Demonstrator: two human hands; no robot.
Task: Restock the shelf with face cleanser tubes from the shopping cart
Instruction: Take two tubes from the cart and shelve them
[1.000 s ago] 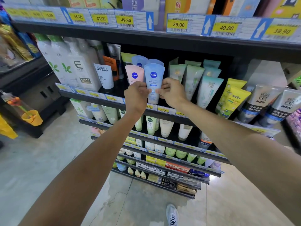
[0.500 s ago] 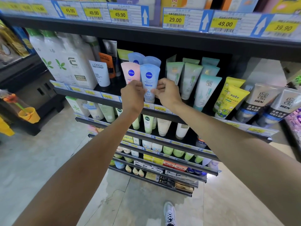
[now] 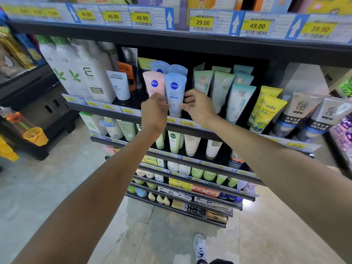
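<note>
Blue tube (image 3: 174, 92) stands upright at the front of the shelf (image 3: 114, 109), just right of a pink tube (image 3: 154, 83), with two more blue ones close behind. My left hand (image 3: 154, 111) pinches its lower left edge, my right hand (image 3: 198, 106) curls fingers around its lower right edge. Green tubes (image 3: 221, 86) stand to the right, white bottles (image 3: 80, 73) to the left.

Pale tiled floor (image 3: 47, 187) — dark tiered shelving (image 3: 190, 128); yellow bucket (image 3: 35, 134), perhaps toy.
</note>
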